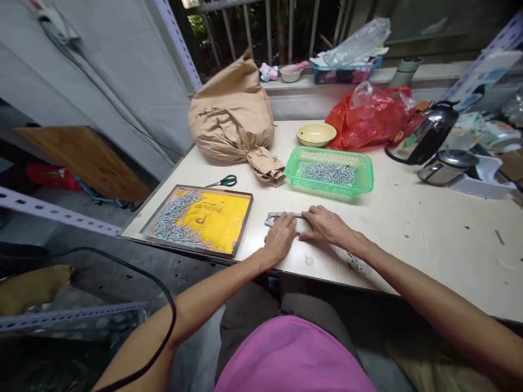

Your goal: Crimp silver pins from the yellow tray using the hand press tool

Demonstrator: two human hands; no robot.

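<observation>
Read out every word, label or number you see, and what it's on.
"P", framed, on the yellow sheet in the tray.
Wording above it, same sheet: seems to start "Pr", rest too blurred.
Packaging at far right: too blurred.
Metal fixture: nothing legible.

Open tabletop to rt of R hand; green basket blocks fwd, tray blocks L side.

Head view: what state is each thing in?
Metal fixture: flat, left hand over it, right hand at one end
Tray: metal pieces heaped mostly left
Basket: upright, metal pieces inside
Scissors: lying flat, blades unclear
Paper sack: neck gathered shut
Red bag: crumpled
Bowl: upright
Thermos: upright
</observation>
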